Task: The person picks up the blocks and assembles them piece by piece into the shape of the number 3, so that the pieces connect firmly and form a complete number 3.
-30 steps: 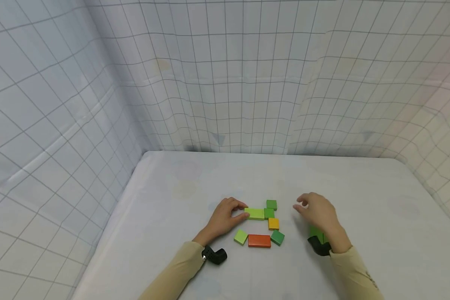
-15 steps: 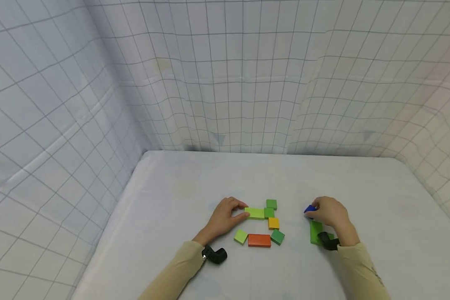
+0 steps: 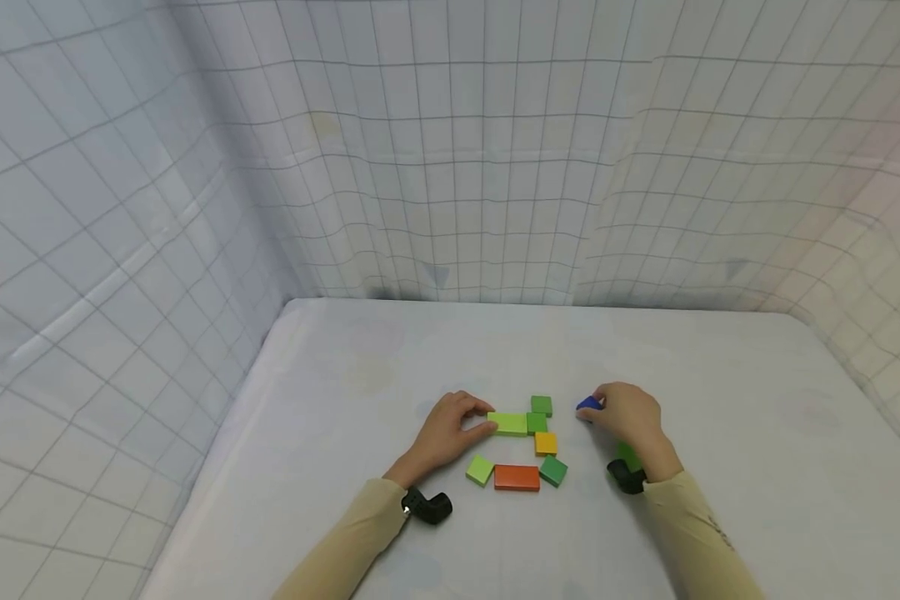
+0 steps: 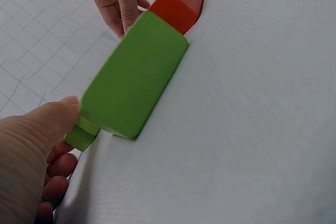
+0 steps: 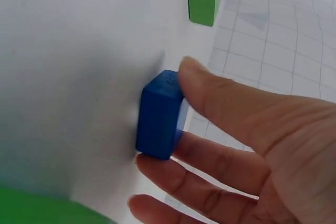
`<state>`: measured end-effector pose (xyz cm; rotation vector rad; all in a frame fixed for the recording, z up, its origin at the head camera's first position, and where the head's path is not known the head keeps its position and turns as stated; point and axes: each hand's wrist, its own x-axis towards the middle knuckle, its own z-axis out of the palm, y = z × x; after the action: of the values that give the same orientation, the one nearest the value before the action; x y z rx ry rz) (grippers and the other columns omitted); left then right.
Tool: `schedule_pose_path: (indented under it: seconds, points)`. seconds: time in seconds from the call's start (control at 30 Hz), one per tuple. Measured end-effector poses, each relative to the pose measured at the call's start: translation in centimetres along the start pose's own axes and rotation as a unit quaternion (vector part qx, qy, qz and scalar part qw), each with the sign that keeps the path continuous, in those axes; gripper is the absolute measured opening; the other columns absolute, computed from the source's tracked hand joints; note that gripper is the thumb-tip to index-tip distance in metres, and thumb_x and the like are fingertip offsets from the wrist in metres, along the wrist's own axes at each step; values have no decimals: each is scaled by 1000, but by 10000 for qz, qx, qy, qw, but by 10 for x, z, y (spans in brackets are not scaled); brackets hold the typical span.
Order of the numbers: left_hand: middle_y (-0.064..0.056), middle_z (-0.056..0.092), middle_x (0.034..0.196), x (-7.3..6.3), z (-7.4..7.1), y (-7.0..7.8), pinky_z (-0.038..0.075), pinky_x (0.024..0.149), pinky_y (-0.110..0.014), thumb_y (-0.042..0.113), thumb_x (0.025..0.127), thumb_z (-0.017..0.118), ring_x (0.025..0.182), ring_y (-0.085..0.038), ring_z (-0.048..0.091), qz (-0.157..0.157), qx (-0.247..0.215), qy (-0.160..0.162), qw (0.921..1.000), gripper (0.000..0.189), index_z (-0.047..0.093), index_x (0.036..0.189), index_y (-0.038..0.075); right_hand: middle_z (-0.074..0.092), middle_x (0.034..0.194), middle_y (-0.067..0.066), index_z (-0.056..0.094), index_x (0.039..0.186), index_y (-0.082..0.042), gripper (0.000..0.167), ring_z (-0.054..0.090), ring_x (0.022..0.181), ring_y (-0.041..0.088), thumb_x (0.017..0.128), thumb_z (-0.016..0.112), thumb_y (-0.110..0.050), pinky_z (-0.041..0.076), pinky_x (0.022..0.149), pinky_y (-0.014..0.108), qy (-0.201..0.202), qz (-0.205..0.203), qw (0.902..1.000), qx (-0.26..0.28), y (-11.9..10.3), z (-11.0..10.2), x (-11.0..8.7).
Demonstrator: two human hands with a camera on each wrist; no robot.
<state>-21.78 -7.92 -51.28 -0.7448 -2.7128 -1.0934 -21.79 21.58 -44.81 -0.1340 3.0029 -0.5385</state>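
Note:
My right hand [image 3: 630,417] pinches a blue block [image 3: 589,403] between thumb and fingers, close over the table. The right wrist view shows the blue block [image 5: 159,114] tilted, thumb on its top and fingertips beneath. My left hand [image 3: 446,429] holds the left end of a long light green block [image 3: 507,424], thumb at the near corner and index finger at the far one. A small green block [image 3: 536,423] sits against that block's right end. Another green block [image 3: 542,406] lies just behind it, and a yellow block [image 3: 546,443] lies in front.
Nearer me lie a light green block [image 3: 480,470], a red block [image 3: 517,477] and a dark green block [image 3: 553,471] in a row. Green blocks [image 3: 630,457] are partly hidden under my right wrist. A gridded white curtain [image 3: 450,167] stands behind the white table [image 3: 375,350].
My right hand first reached right and took hold of the blue block, then carried it left and slightly away from me. My left hand has stayed on the long light green block.

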Motion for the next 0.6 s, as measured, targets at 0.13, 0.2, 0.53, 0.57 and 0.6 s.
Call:
schedule_pose_path:
  seconds: [0.13,0.2,0.53,0.57,0.6]
  points:
    - [10,57,93,0,-1,-2,39,76,-29,39,89,67,83,-8,46,32,-32,-12,10000,26,68,106,19,65,85,8,69,105,1,40,55,70,20,85,71,-33,47,59,36,-77,-115,9999,53,-1,4,2]
    - [10,56,93,0,0,-2,39,76,-29,39,89,66,83,-8,46,25,-48,-8,10000,26,68,106,19,65,87,9,68,107,2,40,56,72,20,86,70,-32,47,62,37,-226,-217,9995,91,1,1,1]
    - [11,56,93,-2,-1,-1,38,75,-28,41,89,65,83,-8,45,-17,-55,-27,10000,27,68,107,20,65,92,12,63,106,1,37,58,78,25,85,71,-29,47,66,41,-637,-169,9961,579,7,-2,14]
    - [11,56,93,-2,-2,-1,38,75,-29,41,89,65,82,-8,45,-10,-58,-25,10000,27,68,107,20,65,93,13,63,105,1,37,58,79,25,85,71,-29,47,67,41,-633,-82,9961,605,7,-1,19]
    - [11,56,93,-2,-2,-1,38,75,-29,40,89,65,82,-9,45,-13,-57,-21,10000,27,68,107,20,64,95,13,63,105,1,38,58,80,26,85,71,-30,47,67,42,-631,-22,9961,623,5,-1,23]
